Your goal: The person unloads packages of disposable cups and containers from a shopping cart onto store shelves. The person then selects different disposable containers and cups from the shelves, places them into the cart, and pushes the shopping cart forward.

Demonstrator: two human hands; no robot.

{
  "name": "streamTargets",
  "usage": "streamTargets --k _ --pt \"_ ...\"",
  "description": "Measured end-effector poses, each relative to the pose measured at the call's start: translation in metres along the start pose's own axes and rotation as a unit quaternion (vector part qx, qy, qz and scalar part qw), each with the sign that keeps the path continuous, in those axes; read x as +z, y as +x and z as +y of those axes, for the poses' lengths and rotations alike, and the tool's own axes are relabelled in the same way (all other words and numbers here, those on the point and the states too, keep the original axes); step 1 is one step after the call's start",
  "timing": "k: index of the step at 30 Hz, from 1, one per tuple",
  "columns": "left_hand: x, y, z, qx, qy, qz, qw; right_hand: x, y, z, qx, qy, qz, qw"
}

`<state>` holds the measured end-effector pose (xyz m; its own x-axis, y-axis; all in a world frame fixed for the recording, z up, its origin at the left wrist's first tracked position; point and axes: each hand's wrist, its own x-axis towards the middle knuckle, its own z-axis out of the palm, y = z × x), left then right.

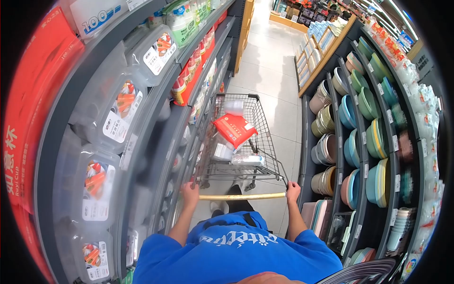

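A wire shopping cart point(267, 137) stands in front of me, with a yellow handle bar point(241, 196) across its near side. My left hand point(190, 193) is closed at the left end of that handle, close beside the left shelves. At the right end my right hand point(293, 190) is closed by the corner where the handle meets the frame. In the basket lie a red package point(235, 130), a clear plastic pack point(222, 152), a white wrapped pack point(248, 160) and a blurred pale item point(233, 107) at the far end.
Shelves on the left hold clear plastic containers with labels point(99, 184) and red bags point(35, 94). On the right, shelves carry stacked basins point(377, 182) and bins point(324, 181). A tiled aisle point(265, 61) runs ahead, past a wooden-edged display point(326, 54).
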<state>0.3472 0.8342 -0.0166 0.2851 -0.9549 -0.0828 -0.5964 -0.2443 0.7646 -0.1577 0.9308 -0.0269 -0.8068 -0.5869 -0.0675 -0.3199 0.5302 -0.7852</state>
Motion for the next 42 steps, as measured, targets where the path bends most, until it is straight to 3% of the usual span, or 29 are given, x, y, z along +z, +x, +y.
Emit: streamTargets --k 2,5,7,9,14,20,24,29,32,35,42 --pt "0.006 -0.001 -0.005 -0.017 0.028 -0.026 0.999 -0.003 0.008 0.002 0.055 0.05 -0.03 0.997" --pt "0.014 0.002 -0.02 -0.161 -0.094 -0.172 0.967 -0.009 0.016 -0.002 0.099 0.13 -0.058 0.985" --pt "0.031 0.001 -0.043 -0.192 -0.195 -0.201 0.941 -0.011 0.025 0.001 0.101 0.192 -0.072 0.974" --pt "0.032 -0.004 -0.039 -0.227 -0.266 -0.215 0.912 -0.017 0.037 0.009 0.142 0.218 -0.147 0.954" --pt "-0.008 -0.023 0.036 -0.323 -0.309 -0.21 0.87 -0.042 0.026 -0.019 0.248 0.2 -0.298 0.9" --pt "0.01 -0.011 -0.008 -0.252 -0.289 -0.135 0.914 -0.034 0.002 -0.026 0.274 0.227 -0.313 0.881" --pt "0.008 0.002 -0.03 -0.248 -0.309 -0.115 0.911 -0.02 -0.013 -0.021 0.273 0.199 -0.25 0.907" --pt "-0.01 0.019 -0.019 -0.265 -0.336 -0.078 0.9 0.002 -0.035 -0.011 0.224 0.268 -0.168 0.922" --pt "-0.014 0.024 -0.025 -0.245 -0.312 -0.107 0.912 0.007 -0.043 -0.014 0.162 0.255 -0.097 0.948" --pt "-0.014 0.02 -0.02 -0.259 -0.29 -0.097 0.916 0.009 -0.043 -0.011 0.163 0.248 -0.063 0.953" --pt "-0.021 0.019 -0.011 -0.243 -0.284 -0.106 0.921 -0.014 -0.057 -0.036 0.243 0.209 -0.219 0.922"
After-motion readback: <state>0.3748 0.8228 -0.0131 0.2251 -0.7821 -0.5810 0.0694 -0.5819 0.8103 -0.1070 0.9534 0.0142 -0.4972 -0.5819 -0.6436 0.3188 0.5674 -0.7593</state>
